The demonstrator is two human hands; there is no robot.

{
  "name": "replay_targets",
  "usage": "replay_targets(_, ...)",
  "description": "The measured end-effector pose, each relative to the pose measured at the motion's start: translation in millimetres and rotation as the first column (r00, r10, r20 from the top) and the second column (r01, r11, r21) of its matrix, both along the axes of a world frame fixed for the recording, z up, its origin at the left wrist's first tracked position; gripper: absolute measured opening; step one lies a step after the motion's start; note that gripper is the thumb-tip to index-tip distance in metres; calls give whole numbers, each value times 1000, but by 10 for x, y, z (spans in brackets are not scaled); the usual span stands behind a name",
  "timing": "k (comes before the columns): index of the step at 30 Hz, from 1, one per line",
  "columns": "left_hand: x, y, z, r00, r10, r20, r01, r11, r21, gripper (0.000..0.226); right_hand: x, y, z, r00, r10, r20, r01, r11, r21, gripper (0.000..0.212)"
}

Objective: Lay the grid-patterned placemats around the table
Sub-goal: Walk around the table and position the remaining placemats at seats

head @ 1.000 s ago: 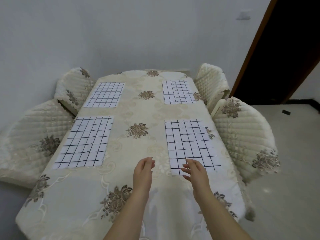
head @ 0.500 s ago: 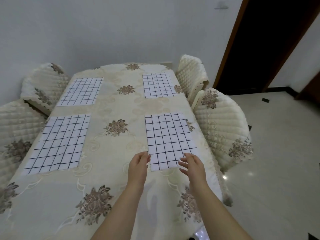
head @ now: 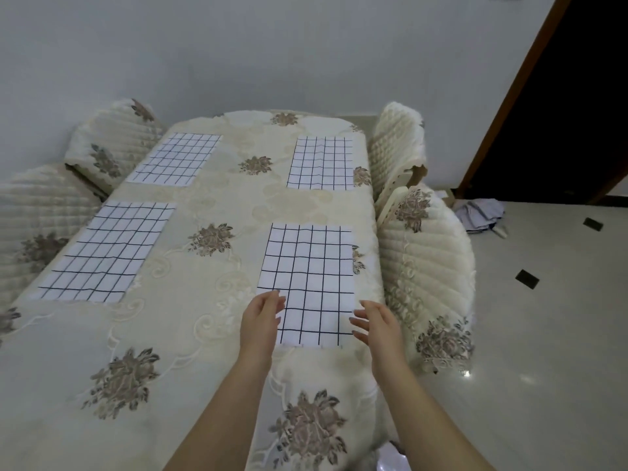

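Note:
Several white placemats with a black grid lie flat on the cream floral tablecloth (head: 204, 328). The near right placemat (head: 311, 273) lies close to the table's right edge. My left hand (head: 261, 317) hovers at its near left corner, fingers relaxed, holding nothing. My right hand (head: 375, 322) hovers at its near right corner, fingers spread and empty. The near left placemat (head: 108, 251), the far left placemat (head: 176, 158) and the far right placemat (head: 321, 163) lie apart from my hands.
Quilted cream chairs stand along both sides: two on the right (head: 428, 263) (head: 397, 141), two on the left (head: 30, 219) (head: 112, 144). A dark doorway (head: 571, 107) opens at the far right, with a cloth heap (head: 481, 214) on the tiled floor (head: 543, 334).
The view has swung to the right and moved closer. My hands have spread apart to the two near corners of the near right placemat. The placemats have not moved on the table.

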State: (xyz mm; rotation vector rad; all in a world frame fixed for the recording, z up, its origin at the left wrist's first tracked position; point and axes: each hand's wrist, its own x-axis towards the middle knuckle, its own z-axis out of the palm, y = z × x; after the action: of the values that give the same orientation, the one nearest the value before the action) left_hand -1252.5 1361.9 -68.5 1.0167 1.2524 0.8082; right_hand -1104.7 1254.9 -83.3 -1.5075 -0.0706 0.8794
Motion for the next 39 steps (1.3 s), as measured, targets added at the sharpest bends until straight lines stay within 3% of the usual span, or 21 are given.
replay_targets(3,60,-45,9,1000,27,-14,-27,1000,2,17,70,33,3,999,38,16,-37,999,-18,20)
replay_targets(5,76,-57,-9,999,20,-49,-19,999,30,17,108,59,-26,991,72,110,-67,996,-52,14)
replay_targets(8,47,-54,-130,955,-71,-289,139,964,225,20,144,93,-87,901,247,357,-196,965,-173,20)
replay_targets(11,-7,-31,-327,792,-174,-585,416,855,310,39,98,152,-177,686,500,529,-332,862,-383,44)
replay_targets(15,-53,38,-597,483,-270,-833,651,747,135,56,6,217,-340,358,777,517,-322,623,-713,61)
replay_targets(19,-53,74,-721,315,-288,-904,691,723,11,67,-16,256,-471,250,859,448,-274,506,-818,67)
replay_targets(25,-9,149,-824,226,-285,-931,721,692,-37,72,-7,341,-586,203,901,384,-282,429,-858,77)
replay_targets(33,103,225,-863,219,-288,-932,728,684,-40,72,69,460,-614,213,924,318,-250,366,-896,82)
replay_targets(39,221,274,-867,203,-280,-938,733,678,-44,73,203,511,-593,235,918,319,-252,374,-892,83)
